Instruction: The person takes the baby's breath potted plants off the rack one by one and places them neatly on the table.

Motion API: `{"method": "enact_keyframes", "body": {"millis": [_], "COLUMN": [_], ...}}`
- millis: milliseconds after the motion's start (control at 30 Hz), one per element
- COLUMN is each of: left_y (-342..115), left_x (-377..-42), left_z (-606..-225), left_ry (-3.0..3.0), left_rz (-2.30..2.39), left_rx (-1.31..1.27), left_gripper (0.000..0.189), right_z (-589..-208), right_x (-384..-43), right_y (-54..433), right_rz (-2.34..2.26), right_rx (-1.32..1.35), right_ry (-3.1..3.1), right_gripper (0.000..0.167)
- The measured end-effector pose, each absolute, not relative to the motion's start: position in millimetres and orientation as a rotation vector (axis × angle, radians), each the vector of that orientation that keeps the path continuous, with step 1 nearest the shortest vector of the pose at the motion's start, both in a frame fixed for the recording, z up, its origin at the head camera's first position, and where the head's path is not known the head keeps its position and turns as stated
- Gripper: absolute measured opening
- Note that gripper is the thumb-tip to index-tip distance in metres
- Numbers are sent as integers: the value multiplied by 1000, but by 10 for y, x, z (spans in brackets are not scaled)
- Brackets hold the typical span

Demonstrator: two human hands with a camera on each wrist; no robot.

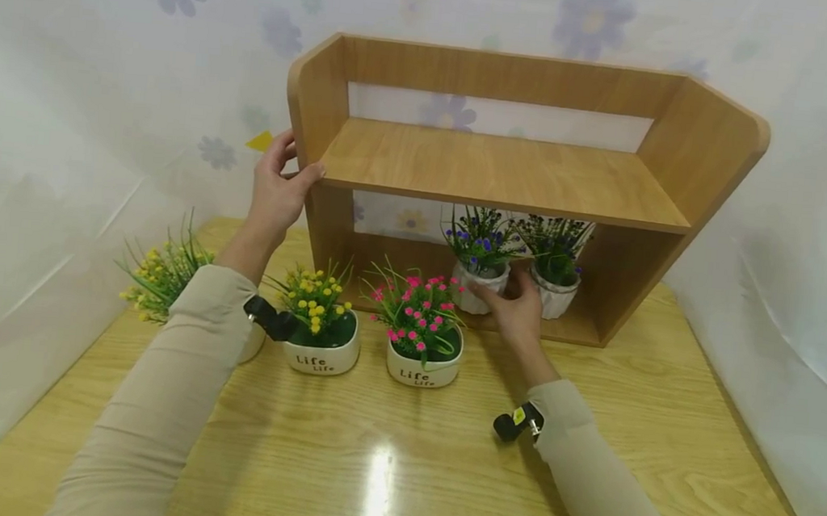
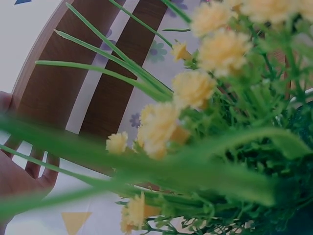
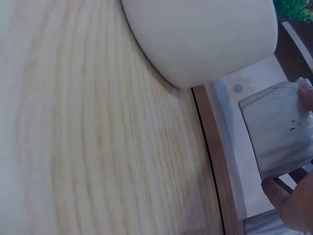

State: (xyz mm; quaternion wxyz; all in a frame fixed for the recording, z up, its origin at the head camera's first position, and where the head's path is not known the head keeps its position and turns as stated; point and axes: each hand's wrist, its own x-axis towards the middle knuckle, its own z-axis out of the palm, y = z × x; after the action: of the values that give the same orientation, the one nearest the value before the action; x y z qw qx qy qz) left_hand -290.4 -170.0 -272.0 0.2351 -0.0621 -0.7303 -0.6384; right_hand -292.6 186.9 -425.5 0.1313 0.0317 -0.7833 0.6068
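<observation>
My left hand grips the left side panel of a two-tier wooden shelf, thumb at the front edge and fingers on the outer face. Inside the lower tier, my right hand holds a white faceted pot of blue-purple flowers. In the right wrist view, fingers and thumb are around this pot, and a gap shows between its base and the shelf's bottom board. A similar white pot with dark flowers stands just right of the hand.
Before the shelf on the wooden table stand a "Life" pot of pink flowers and one of yellow flowers. Another yellow-flowered plant is partly behind my left forearm. Flower-patterned sheeting hangs behind and at both sides.
</observation>
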Motion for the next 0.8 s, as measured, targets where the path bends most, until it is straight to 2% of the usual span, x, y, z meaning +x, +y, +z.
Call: {"method": "enact_keyframes", "body": {"millis": [233,533,800], "left_y": [-1708,-1712,-1694], "left_x": [-2926,-2958,-2983], "left_z": [-2724,-2725,-2710], "left_ry": [-2006,-1995,-2011], "left_rz": [-1758,-1775,-1743], "left_rx": [-156,-155,-158], "left_gripper": [54,55,55], "right_z": [-4181,-4104,-3952], "right_x": [-2809,-2628,-2450], "right_y": [1907,1987,2073], "right_rz": [1725,1756,1847], "right_rx": [134,134,93], "right_ry": [-2265,-2242,-2204], "right_gripper": [82,67,66]}}
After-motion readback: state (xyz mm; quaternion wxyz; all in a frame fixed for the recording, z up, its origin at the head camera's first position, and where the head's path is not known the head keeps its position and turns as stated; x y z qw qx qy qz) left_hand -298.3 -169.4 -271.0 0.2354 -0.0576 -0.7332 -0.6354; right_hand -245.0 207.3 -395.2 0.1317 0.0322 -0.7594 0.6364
